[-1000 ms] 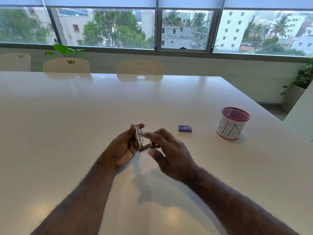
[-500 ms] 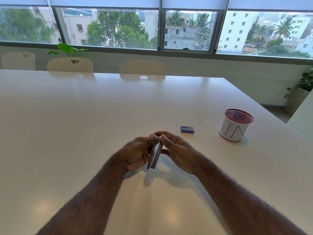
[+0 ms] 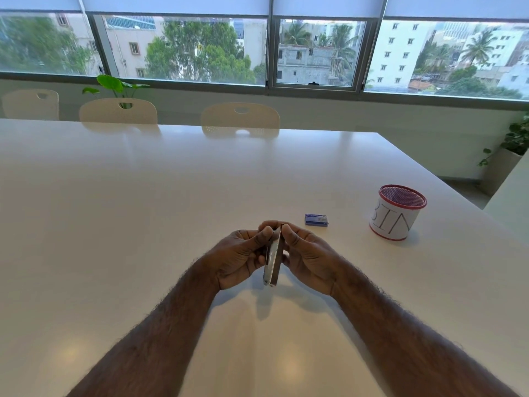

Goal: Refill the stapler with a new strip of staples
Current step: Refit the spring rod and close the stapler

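Both hands, left [image 3: 239, 257] and right [image 3: 307, 257], gripped the stapler [image 3: 273, 260], held on edge above the table [image 3: 143, 210]. Staple box [image 3: 316, 219] lay just beyond stapler. Likely step: closing up or checking; next needs a firm squeeze.

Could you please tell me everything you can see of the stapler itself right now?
The stapler is small, slim and silvery, apparently metal. It is held above the white table, its long axis running from near to far, between the left hand and right hand, whose fingers grip it from both sides. Whether it is shut cannot be told.
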`<state>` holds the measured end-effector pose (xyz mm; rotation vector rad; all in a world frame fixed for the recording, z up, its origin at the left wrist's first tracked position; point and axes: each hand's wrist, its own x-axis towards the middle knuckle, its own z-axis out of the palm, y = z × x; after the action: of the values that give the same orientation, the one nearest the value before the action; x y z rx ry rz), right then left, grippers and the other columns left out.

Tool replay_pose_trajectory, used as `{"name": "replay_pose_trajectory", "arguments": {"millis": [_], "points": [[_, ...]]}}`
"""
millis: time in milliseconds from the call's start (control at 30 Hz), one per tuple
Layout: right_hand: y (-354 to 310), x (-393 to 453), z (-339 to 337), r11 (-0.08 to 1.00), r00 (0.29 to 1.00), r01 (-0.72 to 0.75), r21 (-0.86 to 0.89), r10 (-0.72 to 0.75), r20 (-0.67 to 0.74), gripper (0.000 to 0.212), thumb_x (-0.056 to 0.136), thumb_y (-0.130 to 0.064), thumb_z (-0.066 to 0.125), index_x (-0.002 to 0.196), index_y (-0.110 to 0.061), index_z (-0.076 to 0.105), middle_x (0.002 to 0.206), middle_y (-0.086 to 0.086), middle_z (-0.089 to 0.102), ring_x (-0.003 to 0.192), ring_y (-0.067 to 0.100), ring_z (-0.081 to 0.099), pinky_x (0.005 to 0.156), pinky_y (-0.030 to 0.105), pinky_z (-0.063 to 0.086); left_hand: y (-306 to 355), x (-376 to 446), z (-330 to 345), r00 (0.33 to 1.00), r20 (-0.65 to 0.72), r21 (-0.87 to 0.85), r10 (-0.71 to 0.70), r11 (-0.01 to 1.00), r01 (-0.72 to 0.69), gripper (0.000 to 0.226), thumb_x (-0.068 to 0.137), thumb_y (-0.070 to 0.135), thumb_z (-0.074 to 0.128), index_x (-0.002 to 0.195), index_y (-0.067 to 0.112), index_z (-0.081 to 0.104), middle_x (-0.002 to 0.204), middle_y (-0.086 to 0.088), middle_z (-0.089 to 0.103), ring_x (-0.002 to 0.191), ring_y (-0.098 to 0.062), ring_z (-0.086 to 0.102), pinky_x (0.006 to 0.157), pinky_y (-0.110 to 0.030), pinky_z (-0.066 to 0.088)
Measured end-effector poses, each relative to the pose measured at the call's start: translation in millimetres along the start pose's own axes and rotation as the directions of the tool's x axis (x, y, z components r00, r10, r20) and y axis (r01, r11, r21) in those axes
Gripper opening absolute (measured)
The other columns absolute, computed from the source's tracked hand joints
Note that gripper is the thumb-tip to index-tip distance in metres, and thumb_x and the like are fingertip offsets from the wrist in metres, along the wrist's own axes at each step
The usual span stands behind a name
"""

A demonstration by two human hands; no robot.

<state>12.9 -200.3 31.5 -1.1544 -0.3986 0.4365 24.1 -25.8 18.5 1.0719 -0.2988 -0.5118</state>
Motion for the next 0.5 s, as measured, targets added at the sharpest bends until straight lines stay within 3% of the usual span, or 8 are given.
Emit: {"name": "replay_pose_trajectory", "arguments": {"millis": [100,200,333,400,500], "points": [[-1.0,0.4,4.0,0.999,0.994,-0.034,-0.036,0.029,-0.109,0.048,0.078,-0.052,0.065,0.109,-0.016,0.070,0.095,0.002,0.072,0.094,0.017,0.065,0.083,0.031,0.054,2.8,1.2,-4.4,0.998,-0.028,-0.042,0.052,0.998,-0.053,0.042,0.071,0.026,0.080,0.101,0.000,0.069,0.088,-0.010,0.071,0.076,-0.015,0.065,0.069,-0.021,0.055],[-1.3,1.6,4.2,0.968,0.964,-0.145,-0.204,0.092,-0.249,0.049,0.088,-0.054,0.049,0.108,-0.013,0.068,0.094,0.009,0.069,0.082,0.021,0.064,0.067,0.028,0.054,5.5,2.5,-6.8,0.987,-0.120,-0.063,0.103,0.992,-0.111,0.037,0.067,0.015,0.079,0.098,0.000,0.067,0.096,-0.017,0.070,0.085,-0.023,0.069,0.075,-0.025,0.058],[-6.2,3.7,-4.0,0.933,0.952,-0.140,-0.331,0.035,-0.304,0.032,0.097,-0.032,0.053,0.105,-0.004,0.067,0.082,0.010,0.065,0.063,0.013,0.055,0.055,0.022,0.047,7.8,2.7,-12.5,0.954,-0.239,-0.081,0.182,0.975,-0.206,0.036,0.067,0.002,0.073,0.100,-0.003,0.063,0.098,-0.018,0.073,0.093,-0.027,0.071,0.079,-0.026,0.057],[-6.5,5.6,-6.8,0.879,0.940,-0.103,-0.465,-0.067,-0.334,0.017,0.096,-0.022,0.059,0.099,-0.009,0.069,0.079,0.008,0.065,0.065,0.013,0.055,0.057,0.022,0.049,10.0,0.5,-15.8,0.947,-0.261,0.012,0.189,0.981,-0.192,0.034,0.070,-0.003,0.068,0.104,-0.003,0.064,0.099,-0.018,0.073,0.094,-0.027,0.071,0.082,-0.027,0.057],[0.9,7.4,-12.5,0.700,0.908,-0.115,-0.704,-0.214,-0.361,0.009,0.091,-0.023,0.066,0.098,-0.018,0.071,0.079,0.003,0.067,0.067,0.011,0.057,0.061,0.023,0.050,12.1,-4.3,-22.9,0.941,-0.282,0.284,0.186,0.953,-0.103,0.033,0.076,-0.007,0.071,0.107,0.003,0.065,0.101,-0.016,0.072,0.092,-0.022,0.069,0.085,-0.026,0.055]]}}
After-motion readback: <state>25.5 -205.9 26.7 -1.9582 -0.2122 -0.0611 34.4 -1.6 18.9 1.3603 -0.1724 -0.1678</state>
